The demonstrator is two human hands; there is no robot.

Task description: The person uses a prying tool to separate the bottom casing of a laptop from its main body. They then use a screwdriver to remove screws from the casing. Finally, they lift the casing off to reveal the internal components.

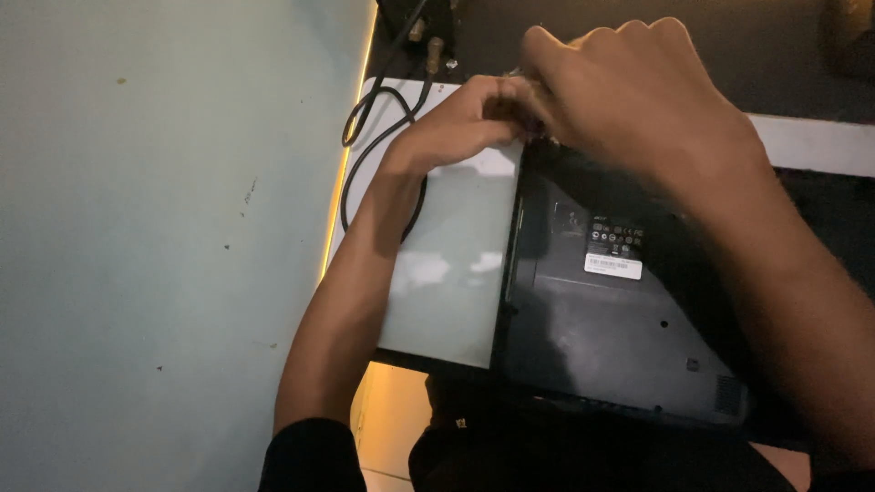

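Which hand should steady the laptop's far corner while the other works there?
Probably the left hand: it rests on the white board at the edge of the upturned laptop. The right hand hangs over that corner, fingers bunched as if pinching something small; what, I cannot tell.

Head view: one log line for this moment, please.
left hand: fingers at top-left corner of upturned black laptop | right hand: pinched over same corner | black cable: looped on white tabletop

A small repair bench, it seems; an upturned dark laptop (620,319) at five o'clock; black cables (378,128) at twelve on a white worktop (447,273).
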